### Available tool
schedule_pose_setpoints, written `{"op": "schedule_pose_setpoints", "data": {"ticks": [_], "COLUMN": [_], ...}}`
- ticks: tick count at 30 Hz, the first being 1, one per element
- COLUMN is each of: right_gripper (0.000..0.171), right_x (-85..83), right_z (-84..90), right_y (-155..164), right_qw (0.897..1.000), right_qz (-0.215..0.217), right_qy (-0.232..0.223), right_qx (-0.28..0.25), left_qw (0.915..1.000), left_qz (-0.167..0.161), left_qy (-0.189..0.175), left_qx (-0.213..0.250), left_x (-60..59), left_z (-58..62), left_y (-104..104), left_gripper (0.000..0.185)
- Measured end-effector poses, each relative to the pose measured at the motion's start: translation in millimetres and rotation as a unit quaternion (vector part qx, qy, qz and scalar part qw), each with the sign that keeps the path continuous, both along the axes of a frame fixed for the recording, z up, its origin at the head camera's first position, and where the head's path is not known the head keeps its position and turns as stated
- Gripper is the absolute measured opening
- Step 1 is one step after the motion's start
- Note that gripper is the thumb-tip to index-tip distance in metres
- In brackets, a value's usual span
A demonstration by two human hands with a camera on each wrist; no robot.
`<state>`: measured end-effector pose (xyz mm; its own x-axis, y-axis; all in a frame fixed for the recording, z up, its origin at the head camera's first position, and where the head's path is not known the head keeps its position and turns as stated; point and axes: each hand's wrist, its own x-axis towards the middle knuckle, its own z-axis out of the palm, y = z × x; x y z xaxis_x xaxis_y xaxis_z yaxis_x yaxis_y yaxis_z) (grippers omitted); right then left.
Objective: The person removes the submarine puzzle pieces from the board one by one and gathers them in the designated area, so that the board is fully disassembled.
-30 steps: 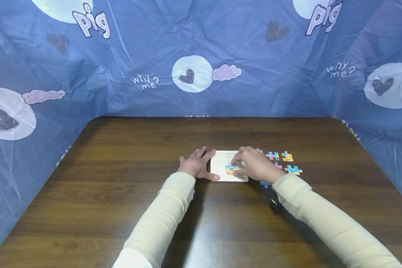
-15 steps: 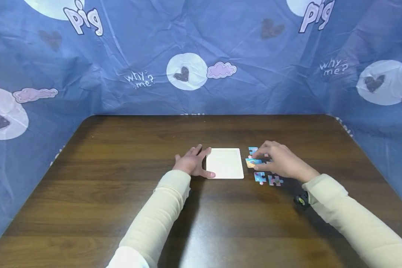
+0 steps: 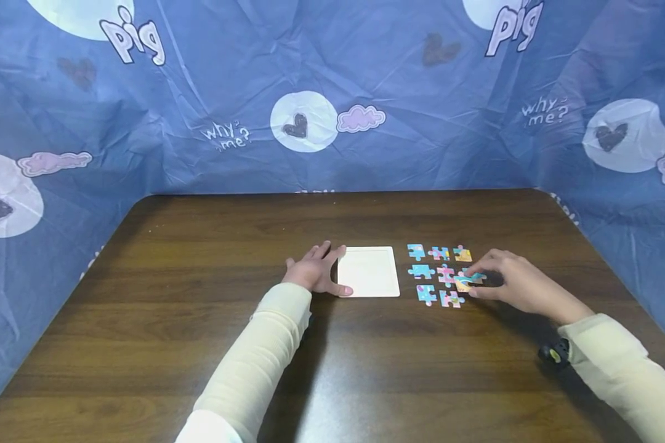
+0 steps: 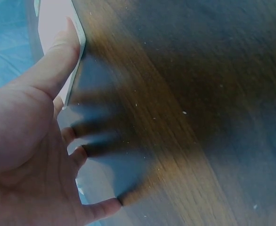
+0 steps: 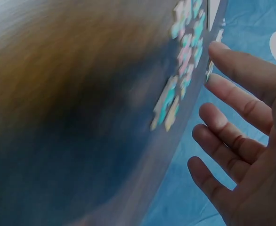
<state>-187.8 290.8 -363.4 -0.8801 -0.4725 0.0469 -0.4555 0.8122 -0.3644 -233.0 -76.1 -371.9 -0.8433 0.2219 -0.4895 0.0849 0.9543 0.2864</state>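
My left hand lies at the left edge of a white square puzzle tray, fingers spread. Its thumb rests over the tray's near corner in the left wrist view, the forefinger at the far one. To the right, my right hand pinches a jigsaw piece, blue and yellow-orange, between thumb and forefinger. In the right wrist view that piece shows edge-on above the table, the other fingers loosely bent. In the head view it overlaps a blue piece among the loose jigsaw pieces.
Several loose jigsaw pieces, such as a blue one and a pink one, lie in rough rows right of the tray. All sit on a brown wooden table. A blue printed cloth hangs behind and at both sides.
My right hand has carried the pinched piece from over the tray rightward, past the loose pieces, to their right side. The left hand stays at the tray. The head view has shifted slightly.
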Motion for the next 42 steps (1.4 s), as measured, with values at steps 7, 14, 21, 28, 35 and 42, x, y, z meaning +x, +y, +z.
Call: {"op": "schedule_pose_setpoints", "data": {"ticks": [7,14,21,28,35,42], "right_gripper": [0.032,0.029,0.028,0.03,0.031,0.03], "right_x": [7.5,13.4,13.9,14.7,14.4,14.0], "right_z": [-9.3,-16.8,-20.3,-23.1,-23.7,-21.0], "right_y": [18,23,22,23,21,23], "right_qw": [1.0,0.999,1.0,1.0,1.0,1.0], "right_qz": [-0.008,-0.01,0.0,-0.015,-0.015,-0.011], "right_qy": [-0.012,-0.031,-0.006,-0.012,-0.02,-0.009], "right_qx": [0.008,0.016,0.015,0.004,0.01,0.021], "left_qw": [0.9999,0.9999,1.0,1.0,0.9998,0.9999], "left_qz": [0.003,0.002,0.007,0.006,0.007,-0.002], "left_qy": [-0.008,0.001,-0.002,-0.001,-0.007,-0.009], "left_qx": [-0.009,-0.012,-0.006,-0.004,-0.017,-0.011], "left_x": [-13.5,-8.2,-13.4,-13.7,-13.7,-15.9], "left_z": [-16.3,-11.8,-23.1,-21.8,-17.8,-20.0], "left_y": [-2,0,-2,-3,-4,-3], "left_gripper": [0.106,0.104,0.105,0.106,0.105,0.107]}}
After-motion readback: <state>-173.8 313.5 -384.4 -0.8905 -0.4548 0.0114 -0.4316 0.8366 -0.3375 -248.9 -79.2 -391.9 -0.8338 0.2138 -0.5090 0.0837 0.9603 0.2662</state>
